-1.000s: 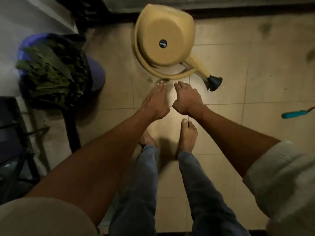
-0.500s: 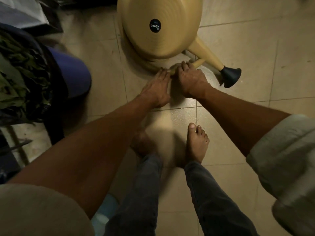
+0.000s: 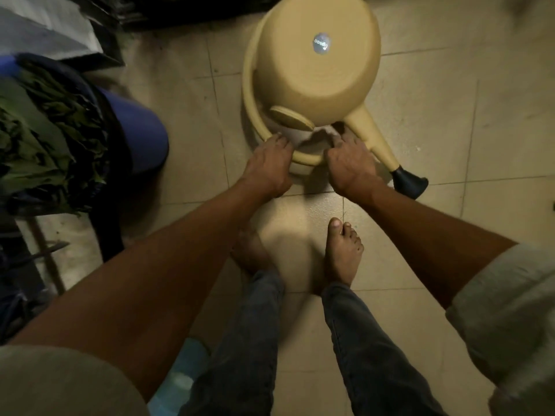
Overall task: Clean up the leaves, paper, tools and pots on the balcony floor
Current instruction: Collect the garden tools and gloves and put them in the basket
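Observation:
A yellow watering can (image 3: 315,70) lies on the tiled floor with its round base facing up and its black-tipped spout (image 3: 410,183) pointing to the lower right. A crumpled grey piece of paper (image 3: 303,136) sits across the can's loop handle (image 3: 303,159). My left hand (image 3: 267,166) pinches the paper's left end beside the handle. My right hand (image 3: 351,165) curls its fingers on the paper's right end, close to the spout's root. How much of the paper lies under the can is hidden.
At the left stands a blue bucket (image 3: 141,136) lined with a black bag full of green leaves (image 3: 39,139). A white sheet (image 3: 45,28) lies at the top left. My bare feet (image 3: 342,253) stand just behind the hands. A light blue object (image 3: 180,376) shows near my left leg.
Both hands went forward from above the floor to the can's handle and took hold of the grey paper. The view came closer to the can.

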